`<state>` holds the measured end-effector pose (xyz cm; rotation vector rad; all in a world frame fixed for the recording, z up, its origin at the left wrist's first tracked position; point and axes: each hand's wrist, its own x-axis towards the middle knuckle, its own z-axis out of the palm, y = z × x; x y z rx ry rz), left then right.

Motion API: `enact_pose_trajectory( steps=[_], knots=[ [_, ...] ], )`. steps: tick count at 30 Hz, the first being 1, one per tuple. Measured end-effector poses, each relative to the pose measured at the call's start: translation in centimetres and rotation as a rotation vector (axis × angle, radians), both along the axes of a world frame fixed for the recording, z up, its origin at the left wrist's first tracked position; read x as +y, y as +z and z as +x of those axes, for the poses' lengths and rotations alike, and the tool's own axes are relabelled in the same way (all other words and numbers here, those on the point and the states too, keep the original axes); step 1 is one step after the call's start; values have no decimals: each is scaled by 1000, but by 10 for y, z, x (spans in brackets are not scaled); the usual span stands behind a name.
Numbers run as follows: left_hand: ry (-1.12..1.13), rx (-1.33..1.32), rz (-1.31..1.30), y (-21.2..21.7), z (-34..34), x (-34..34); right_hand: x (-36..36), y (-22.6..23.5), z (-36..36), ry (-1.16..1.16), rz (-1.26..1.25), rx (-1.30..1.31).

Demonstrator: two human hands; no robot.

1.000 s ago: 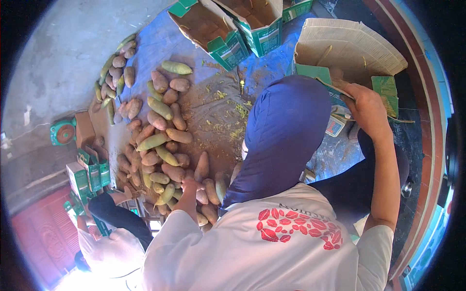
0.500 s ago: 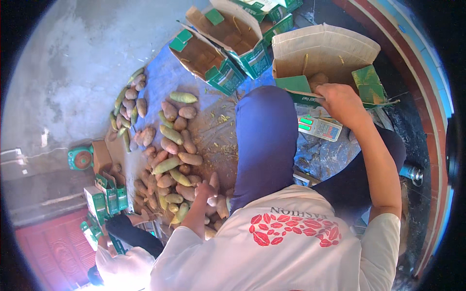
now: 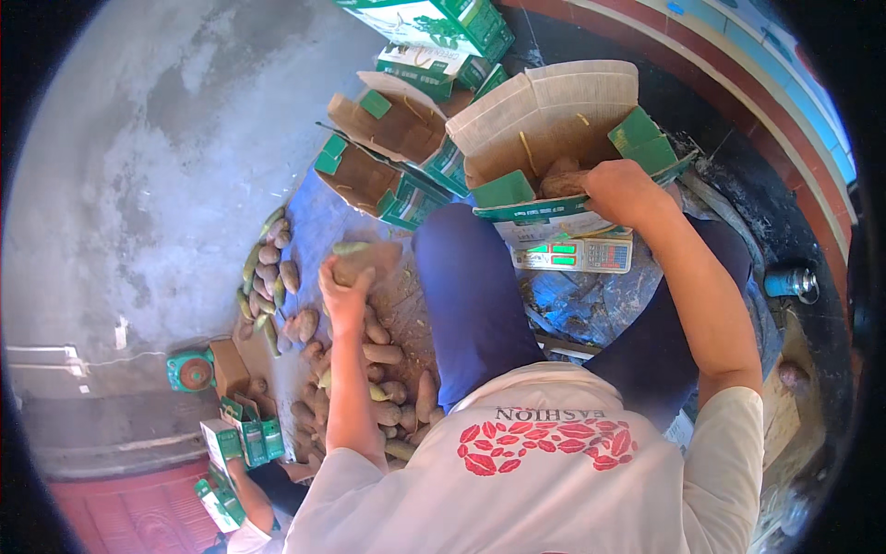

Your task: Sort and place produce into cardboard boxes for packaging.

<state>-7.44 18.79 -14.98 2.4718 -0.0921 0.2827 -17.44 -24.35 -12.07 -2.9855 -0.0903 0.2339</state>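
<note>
My left hand [image 3: 347, 294] is raised above the heap, closed around a long brown tuber-like vegetable [image 3: 374, 262] smeared by motion. On the right, my right hand [image 3: 626, 191] reaches over the near wall of an open green-and-white carton [image 3: 544, 111]. Its fingers close on the end of a brown tuber-like vegetable [image 3: 561, 185] inside; the fingertips are partly hidden. The carton sits on a flat electronic scale [image 3: 604, 255] with lit green displays. Below my left forearm lies the heap of brown and pale green vegetables [image 3: 383, 353].
Two more open cartons [image 3: 355, 180] stand beyond my left knee, with printed boxes [image 3: 434, 23] behind. A smaller pile [image 3: 268, 268] lies by the wall. Another person's arm [image 3: 251, 494] shows at lower left near cartons [image 3: 249, 429]. A blue flask [image 3: 791, 283] is at right.
My left hand has lifted a brown vegetable up from the heap. My right hand has moved from the carton's rim to a vegetable inside. The whole view has shifted.
</note>
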Motion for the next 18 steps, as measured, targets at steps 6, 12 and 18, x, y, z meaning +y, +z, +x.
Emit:
enact_pose_trajectory(
  steps=[6, 12, 18],
  knots=[
    [-193, -35, -362, 70, 16, -107, 0, -3, -7, -27, 24, 12],
    [-596, -185, -165, 67, 14, -204, -3, -9, -5, -4, 16, -1],
    [-904, -300, 173, 53, 11, -261, -2, -6, -1, 20, 0, 25]
  ],
)
